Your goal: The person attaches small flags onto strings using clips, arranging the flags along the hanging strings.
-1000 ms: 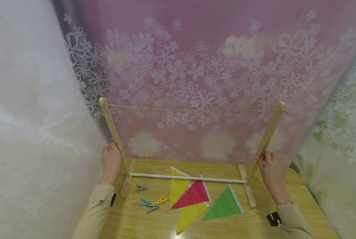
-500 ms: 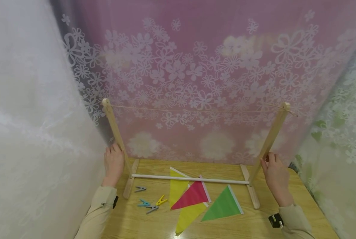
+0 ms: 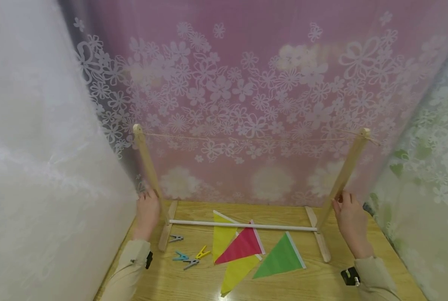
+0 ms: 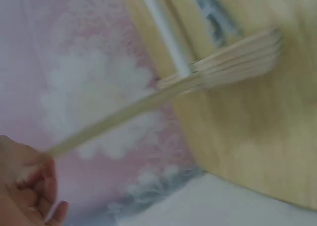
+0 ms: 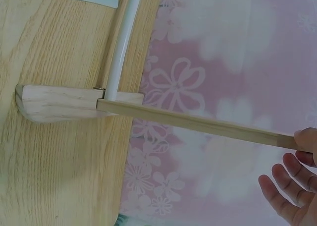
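At nine o'clock from the middle of the wooden stand (image 3: 194, 223), my left hand (image 3: 148, 211) is on the left post (image 3: 147, 161); at three o'clock my right hand (image 3: 352, 223) pinches the right post (image 3: 344, 172) between thumb and finger, the other fingers loosely spread. My left wrist view is blurred, so I can only say that my left fingers seem curled on their post in a similar pinch. Both feet of the stand look flat on the table (image 3: 164, 288), joined by a white rod (image 3: 284, 227). Up at twelve o'clock, a thin cord (image 3: 227, 138) runs between the post tops, and nothing hangs on it.

I judge that the step in hand is placing or steadying the stand. The next move, to my mind, calls for settling both feet squarely and then easing off the posts evenly, so that neither side tips or twists.

The loose pieces lie toward me. Around eight o'clock are four small clothespins: one grey (image 3: 176, 238) just inside the left foot (image 3: 165, 237), then blue (image 3: 180, 255), yellow (image 3: 203, 252) and another grey (image 3: 191, 263) bunched together. At six o'clock a red pennant (image 3: 243, 246) overlaps two yellow pennants (image 3: 239, 274), and at five a green pennant (image 3: 280, 257) lies apart.
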Demonstrator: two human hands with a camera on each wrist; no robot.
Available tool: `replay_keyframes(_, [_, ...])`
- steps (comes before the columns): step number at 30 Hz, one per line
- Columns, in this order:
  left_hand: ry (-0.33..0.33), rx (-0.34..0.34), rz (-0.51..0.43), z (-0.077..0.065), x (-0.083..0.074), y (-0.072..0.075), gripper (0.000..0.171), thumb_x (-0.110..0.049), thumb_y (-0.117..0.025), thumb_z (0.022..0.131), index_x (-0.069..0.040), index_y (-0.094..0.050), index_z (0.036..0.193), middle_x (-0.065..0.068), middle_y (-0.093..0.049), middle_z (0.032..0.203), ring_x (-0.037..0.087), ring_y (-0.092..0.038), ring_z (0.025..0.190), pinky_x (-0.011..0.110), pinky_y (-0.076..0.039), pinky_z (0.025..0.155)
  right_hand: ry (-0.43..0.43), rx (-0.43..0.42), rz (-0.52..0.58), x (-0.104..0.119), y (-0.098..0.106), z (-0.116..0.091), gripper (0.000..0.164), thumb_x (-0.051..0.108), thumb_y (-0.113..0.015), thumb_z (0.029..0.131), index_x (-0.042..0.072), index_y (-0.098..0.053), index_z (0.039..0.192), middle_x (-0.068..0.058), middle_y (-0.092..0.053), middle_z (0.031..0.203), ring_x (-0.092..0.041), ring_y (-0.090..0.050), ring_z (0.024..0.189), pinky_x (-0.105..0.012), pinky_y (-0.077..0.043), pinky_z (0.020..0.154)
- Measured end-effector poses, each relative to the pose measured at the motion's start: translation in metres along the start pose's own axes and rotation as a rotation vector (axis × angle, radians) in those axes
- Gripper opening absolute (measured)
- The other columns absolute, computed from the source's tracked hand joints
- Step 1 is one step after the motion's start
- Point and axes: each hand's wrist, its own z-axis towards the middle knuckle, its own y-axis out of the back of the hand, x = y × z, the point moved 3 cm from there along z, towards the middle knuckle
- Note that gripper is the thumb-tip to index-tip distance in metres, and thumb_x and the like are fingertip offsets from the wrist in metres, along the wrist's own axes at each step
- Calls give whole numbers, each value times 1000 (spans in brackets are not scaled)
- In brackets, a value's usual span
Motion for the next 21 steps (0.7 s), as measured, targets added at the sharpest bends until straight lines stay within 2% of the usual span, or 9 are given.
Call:
replay_keyframes(3, [35, 48, -22, -7, 5, -3, 26, -7, -72, 91, 11, -54, 97, 30, -63, 82, 48, -58, 85, 57, -47, 74, 14, 5, -3, 0, -2, -2, 28, 0, -78, 85, -5, -52, 93, -25, -51, 84, -41, -50, 58, -50, -37, 40])
replay_keyframes(6, [37, 51, -25, -9, 9, -1, 26, -9, -73, 91, 8, -54, 92, 28, -62, 80, 48, -58, 84, 57, -46, 74, 35, -1, -1, -1, -4, -2, 29, 1, -79, 85, -5, -52, 93, -24, -52, 85, -41, -50, 58, -50, -38, 40])
replay_keyframes(12, [17, 108, -41, -4, 4, -3, 28, -11, -73, 92, 10, -55, 98, 28, -64, 85, 48, -58, 86, 56, -47, 75, 44, -60, -11, -4, -1, 0, 31, -1, -81, 81, -5, -52, 91, -24, -52, 80, -41, -48, 53, -51, -36, 39])
replay_keyframes(16, [1, 89, -21, -1, -1, -5, 30, -11, -74, 92, 11, -55, 99, 28, -64, 83, 49, -58, 87, 57, -47, 77, 37, -64, -20, -7, 2, 1, 30, -1, -81, 82, -5, -53, 91, -24, -53, 81, -42, -49, 54, -52, -35, 39])
replay_keyframes(21, [-27, 39, 20, 0, -5, -2, 29, -10, -75, 90, 10, -56, 98, 27, -63, 79, 47, -58, 84, 54, -47, 72, 74, -75, -35, -5, 4, 1, 30, -1, -82, 81, -6, -54, 91, -25, -52, 81, -39, -49, 51, -47, -35, 35])
